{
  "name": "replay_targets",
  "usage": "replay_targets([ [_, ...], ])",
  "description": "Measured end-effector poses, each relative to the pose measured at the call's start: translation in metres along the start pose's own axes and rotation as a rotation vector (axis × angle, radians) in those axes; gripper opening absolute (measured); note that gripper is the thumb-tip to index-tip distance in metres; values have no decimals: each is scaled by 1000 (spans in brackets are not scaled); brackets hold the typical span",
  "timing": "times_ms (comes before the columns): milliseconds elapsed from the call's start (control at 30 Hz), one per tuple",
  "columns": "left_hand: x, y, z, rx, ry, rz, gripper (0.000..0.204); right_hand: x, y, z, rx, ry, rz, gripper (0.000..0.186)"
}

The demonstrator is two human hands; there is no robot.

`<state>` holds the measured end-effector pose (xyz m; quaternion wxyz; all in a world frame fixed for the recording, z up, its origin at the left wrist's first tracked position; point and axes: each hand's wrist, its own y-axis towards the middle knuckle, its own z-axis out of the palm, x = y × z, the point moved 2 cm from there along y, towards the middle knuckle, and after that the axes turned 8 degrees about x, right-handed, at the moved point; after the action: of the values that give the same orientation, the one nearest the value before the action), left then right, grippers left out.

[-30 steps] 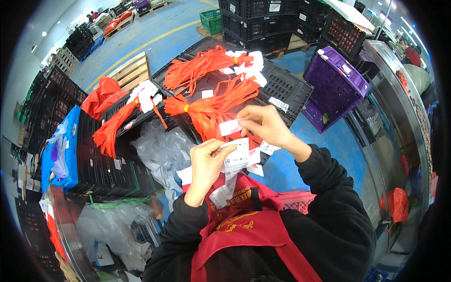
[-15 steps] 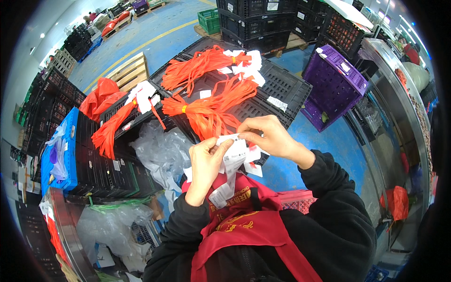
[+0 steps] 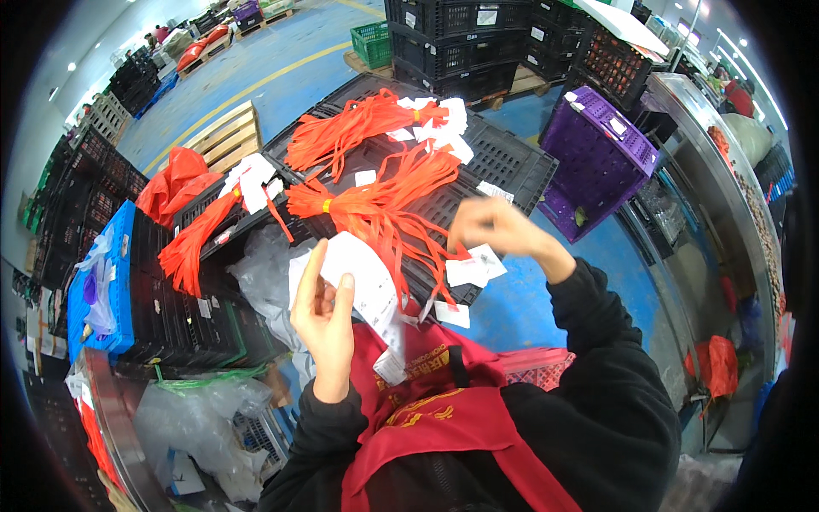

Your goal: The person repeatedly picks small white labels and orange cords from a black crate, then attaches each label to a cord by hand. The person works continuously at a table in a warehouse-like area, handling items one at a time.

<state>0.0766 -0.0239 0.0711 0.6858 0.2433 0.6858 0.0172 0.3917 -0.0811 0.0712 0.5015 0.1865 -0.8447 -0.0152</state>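
My left hand (image 3: 327, 320) stands with thumb and forefinger spread wide, the other fingers curled; I cannot tell whether they grip the one long, curling, printed white paper strip (image 3: 367, 264) just behind them. My right hand (image 3: 495, 226) is blurred, and I cannot tell whether it holds anything. Both are close by my landmark, a middle bundle (image 3: 392, 200) of flat orange-red strips, bound with one yellow tie (image 3: 327, 206): the left hand on its near side, the right hand just right of it. On its near right side, below my right hand, hang two overlapping square white labels (image 3: 475, 267), and nearer to me a single white label (image 3: 452, 315).

Two more orange-red bundles make three in all: an upper bundle (image 3: 363, 128) beyond the middle one and a left bundle (image 3: 200, 239) to its left, each with a cluster of white tags. The middle bundle lies on a black slotted plastic crate (image 3: 508, 162). Farther out are one purple plastic crate (image 3: 589, 119) to its right, one green plastic crate (image 3: 371, 47) beyond it, and one pale wooden pallet (image 3: 226, 136) beyond it to the left.
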Motion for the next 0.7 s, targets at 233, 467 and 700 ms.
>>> replay_targets([
  [233, -38, -14, 0, 227, -35, 427, 11, -121, 61, -83, -624, -487, 657, 41],
  [467, 51, 55, 15, 100, -23, -17, 25, -153, 61, -89, -679, -372, 726, 38],
  [700, 113, 117, 52, 245, 237, 64, 30, -156, 25, -92, -1041, -77, 543, 30],
])
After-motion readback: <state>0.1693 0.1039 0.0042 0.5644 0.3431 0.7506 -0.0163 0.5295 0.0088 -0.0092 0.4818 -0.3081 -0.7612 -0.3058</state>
